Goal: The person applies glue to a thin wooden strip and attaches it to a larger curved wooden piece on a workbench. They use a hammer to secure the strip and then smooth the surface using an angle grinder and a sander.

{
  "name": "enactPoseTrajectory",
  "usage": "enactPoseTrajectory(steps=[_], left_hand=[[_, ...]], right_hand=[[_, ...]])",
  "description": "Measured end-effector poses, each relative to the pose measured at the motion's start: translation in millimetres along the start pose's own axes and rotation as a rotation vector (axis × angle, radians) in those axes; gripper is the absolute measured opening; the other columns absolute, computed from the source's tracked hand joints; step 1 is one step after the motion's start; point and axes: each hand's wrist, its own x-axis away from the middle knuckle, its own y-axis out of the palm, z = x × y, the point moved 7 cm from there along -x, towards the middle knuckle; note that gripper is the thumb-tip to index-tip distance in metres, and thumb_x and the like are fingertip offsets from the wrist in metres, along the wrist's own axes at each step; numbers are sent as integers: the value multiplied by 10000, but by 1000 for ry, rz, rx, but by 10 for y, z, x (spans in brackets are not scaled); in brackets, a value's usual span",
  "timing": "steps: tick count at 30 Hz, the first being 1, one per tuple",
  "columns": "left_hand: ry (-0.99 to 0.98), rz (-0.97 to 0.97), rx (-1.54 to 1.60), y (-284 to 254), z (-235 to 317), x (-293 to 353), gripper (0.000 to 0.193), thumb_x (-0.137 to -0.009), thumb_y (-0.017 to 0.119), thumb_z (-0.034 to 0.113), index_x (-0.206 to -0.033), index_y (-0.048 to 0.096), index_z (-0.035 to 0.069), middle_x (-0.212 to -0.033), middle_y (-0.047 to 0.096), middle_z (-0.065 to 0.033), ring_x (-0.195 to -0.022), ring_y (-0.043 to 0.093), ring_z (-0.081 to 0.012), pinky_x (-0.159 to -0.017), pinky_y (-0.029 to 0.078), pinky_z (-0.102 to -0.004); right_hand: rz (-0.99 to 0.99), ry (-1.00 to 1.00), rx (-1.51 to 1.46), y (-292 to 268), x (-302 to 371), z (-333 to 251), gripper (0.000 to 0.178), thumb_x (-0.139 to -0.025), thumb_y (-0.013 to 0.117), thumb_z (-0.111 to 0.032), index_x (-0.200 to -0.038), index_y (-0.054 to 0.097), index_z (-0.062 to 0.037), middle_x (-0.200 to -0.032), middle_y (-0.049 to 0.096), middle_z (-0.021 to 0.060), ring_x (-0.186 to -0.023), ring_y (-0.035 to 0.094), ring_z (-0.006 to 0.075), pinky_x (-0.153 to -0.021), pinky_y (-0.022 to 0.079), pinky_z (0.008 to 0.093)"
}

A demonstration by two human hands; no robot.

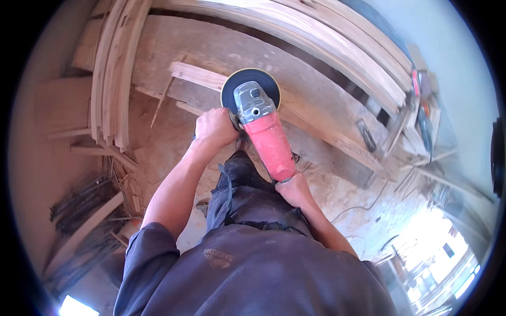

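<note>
A red angle grinder (270, 142) with a scuffed grey metal head is held out in front of me over the bench. Its round black disc (272, 87) has a yellowish rim and overlaps a pale wooden board (197, 75). Whether the disc touches the wood, I cannot tell. My left hand (216, 128) is closed round the side handle by the grinder's head. At the rear end of the body, my right hand (296, 190) grips the handle, its fingers partly hidden under the tool. The board runs from the upper left toward the lower right, partly covered by the disc.
Long planks (118, 73) lean at the left; more long timber (337, 47) lies across the far side. A broad worn bench plank (184, 39) carries the board. A dark block-like object (366, 135) sits at its right. A thin cord (363, 207) crosses the dusty floor.
</note>
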Motion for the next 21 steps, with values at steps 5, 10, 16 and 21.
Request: enactPoseTrajectory(steps=[5, 10, 16, 21], left_hand=[[19, -58, -78, 489, 596, 207, 409, -720, 828, 342, -982, 784, 30, -1046, 764, -239, -1010, 751, -383, -899, 606, -468], [105, -100, -86, 883, 1312, 468, 370, -721, 819, 321, -960, 789, 41, -1000, 764, -234, -980, 750, -397, -881, 606, -478], [268, -225, -85, 1263, 2024, 836, 257, -817, 745, 232, -987, 809, 49, -1045, 777, -210, -1029, 760, -360, -887, 611, -442], [266, -225, -36, 1068, 1876, 721, 248, -818, 740, 202, -1000, 811, 49, -1048, 782, -194, -1027, 764, -345, -877, 613, -434]], right_hand=[[51, 34, -85, -191, 293, 671, 419, -795, 679, -192, -1166, 696, 2, -1061, 717, 321, -1092, 677, 489, -945, 538, 537], [128, -53, -237, -302, 582, 1498, 358, -764, 744, -213, -1034, 728, 22, -907, 733, 253, -907, 743, 340, -769, 551, 444], [185, 138, -366, -345, 1012, 2263, 350, -753, 793, -238, -955, 743, 43, -877, 756, 229, -859, 765, 326, -734, 551, 420], [222, 24, -439, -440, 963, 1805, 291, -770, 784, -186, -948, 745, 41, -866, 766, 166, -839, 749, 218, -729, 551, 383]])
